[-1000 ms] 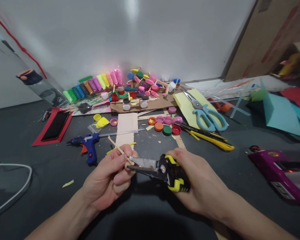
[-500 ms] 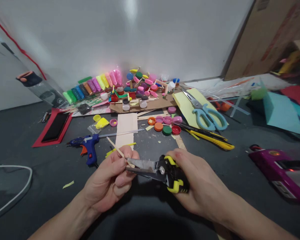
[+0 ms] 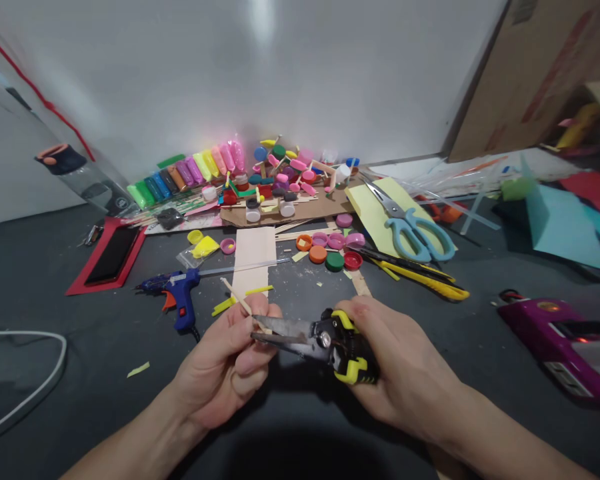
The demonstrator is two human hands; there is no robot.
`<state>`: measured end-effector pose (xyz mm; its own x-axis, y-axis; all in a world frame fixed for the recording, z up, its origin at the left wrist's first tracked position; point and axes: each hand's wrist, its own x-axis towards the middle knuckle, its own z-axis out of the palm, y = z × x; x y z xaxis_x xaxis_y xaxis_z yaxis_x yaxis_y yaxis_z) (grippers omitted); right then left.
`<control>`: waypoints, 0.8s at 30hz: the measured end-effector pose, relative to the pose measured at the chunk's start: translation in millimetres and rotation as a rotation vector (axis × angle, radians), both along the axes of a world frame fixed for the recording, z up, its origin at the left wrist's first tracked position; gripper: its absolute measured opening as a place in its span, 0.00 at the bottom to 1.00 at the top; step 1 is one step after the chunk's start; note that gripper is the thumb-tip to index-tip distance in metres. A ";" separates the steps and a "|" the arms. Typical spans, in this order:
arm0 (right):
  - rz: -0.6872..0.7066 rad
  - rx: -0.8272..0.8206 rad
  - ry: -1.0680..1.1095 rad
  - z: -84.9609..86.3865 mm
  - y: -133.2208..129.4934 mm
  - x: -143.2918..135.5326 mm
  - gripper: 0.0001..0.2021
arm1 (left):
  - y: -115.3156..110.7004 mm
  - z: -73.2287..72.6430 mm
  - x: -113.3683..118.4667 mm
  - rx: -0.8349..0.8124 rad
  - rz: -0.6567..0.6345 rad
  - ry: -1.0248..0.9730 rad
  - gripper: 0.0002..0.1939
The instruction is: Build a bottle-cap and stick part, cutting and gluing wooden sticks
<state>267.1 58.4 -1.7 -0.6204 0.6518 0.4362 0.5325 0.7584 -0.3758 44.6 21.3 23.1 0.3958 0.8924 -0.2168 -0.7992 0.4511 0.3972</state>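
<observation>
Between the thumb and fingers of my left hand (image 3: 230, 363) is a thin wooden stick (image 3: 237, 297), its far end pointing up and to the left. My right hand (image 3: 395, 353) is wrapped round the black and yellow handles of a pair of cutting shears (image 3: 325, 340). The two blades lie slightly apart, their tips around the stick's near end at my left fingertips. Beyond my left hand, yellow strips (image 3: 225, 305) and a pale wooden board (image 3: 254, 253) lie on the dark table. My fingers hide part of the stick.
A blue glue gun (image 3: 180, 293) lies at left, near a black phone (image 3: 113, 253) on red card. Bottle caps (image 3: 335, 260), blue-handled scissors (image 3: 415, 233) and a yellow utility knife (image 3: 430, 279) lie ahead. Coloured clay packs (image 3: 180, 175) line the back. A purple device (image 3: 555, 333) stands at right.
The stick in my left hand has tilted slightly, its far end shifting a little right and down. The shears have barely moved, with their tips still at the stick.
</observation>
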 end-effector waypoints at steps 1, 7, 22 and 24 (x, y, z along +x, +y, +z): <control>-0.004 0.008 -0.006 0.2 0.2 0.0 0.21 | 0.2 0.1 0.2 -0.003 -0.001 -0.001 0.03; -0.019 0.097 -0.030 2.5 0.8 0.3 0.18 | 0.1 0.8 0.7 -0.012 0.001 -0.007 0.02; -0.056 -0.039 0.091 3.4 0.5 -5.3 0.13 | -1.4 5.5 -0.3 -0.006 0.017 0.030 0.02; -0.028 -0.061 0.077 3.7 0.1 -6.3 0.14 | -0.6 4.7 -1.0 0.015 0.024 0.036 0.03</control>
<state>260.8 58.5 2.0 -0.5675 0.6954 0.4408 0.5214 0.7179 -0.4614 43.6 20.6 27.8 0.3662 0.9050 -0.2165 -0.7951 0.4252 0.4324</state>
